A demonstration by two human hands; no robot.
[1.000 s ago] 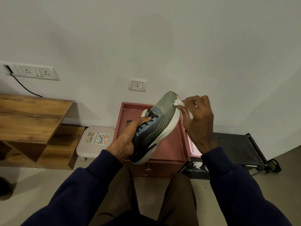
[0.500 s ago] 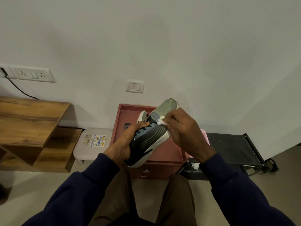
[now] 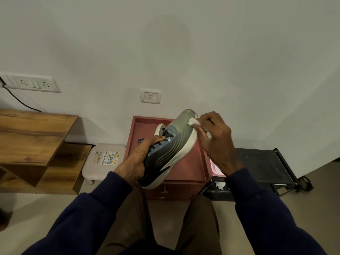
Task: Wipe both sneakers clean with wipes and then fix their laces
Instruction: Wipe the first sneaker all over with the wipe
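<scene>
We see the sneaker (image 3: 165, 150) held up over the cabinet (image 3: 185, 166), toe toward the wall (image 3: 184, 43); our left hand (image 3: 137, 162) grips it at the heel end, our right hand (image 3: 216, 142) presses a wipe (image 3: 193, 122) on the toe; left of the cabinet stands a stool (image 3: 103, 162), and left of that a desk (image 3: 31, 137); right of the cabinet sits a rack (image 3: 263, 166); two sockets (image 3: 150, 96) are on the wall behind.

One head-worn view looks forward and down, close over the lap, seemingly facing the wall (image 3: 184, 43)
</scene>
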